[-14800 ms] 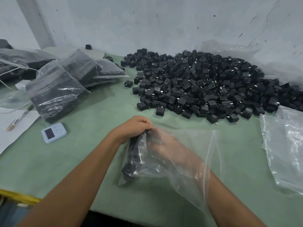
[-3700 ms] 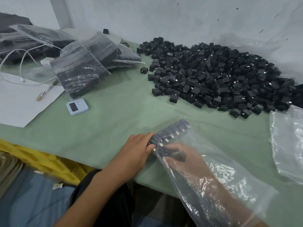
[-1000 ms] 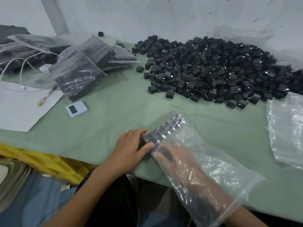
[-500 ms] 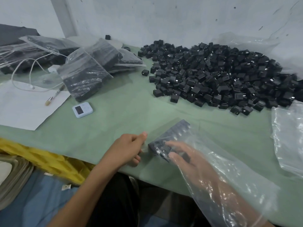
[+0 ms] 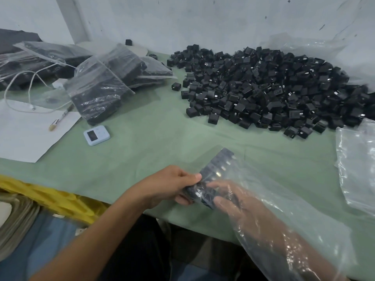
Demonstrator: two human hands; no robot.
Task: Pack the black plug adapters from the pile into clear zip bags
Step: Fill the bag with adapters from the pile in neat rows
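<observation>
- Since the row of adapters [image 5: 218, 169] lies loose in the limp, slippery zip bag [image 5: 294, 230] in front of the pile [image 5: 274, 88], it is probably light, hard and apt to scatter; hold across its ends.
- The left hand [image 5: 172, 187] pinches the bag's end from outside; the right hand [image 5: 231, 197], inside, grips the nearest adapters.
- Green table cover [image 5: 152, 151]; filled bags [image 5: 97, 92] left of the pile, empty bags [image 5: 357, 169] right, wall [image 5: 203, 17] behind.

Left hand [image 5: 172, 187] has closed back onto the bagged adapter row [image 5: 216, 172] (through the zip bag [image 5: 274, 189]).
</observation>
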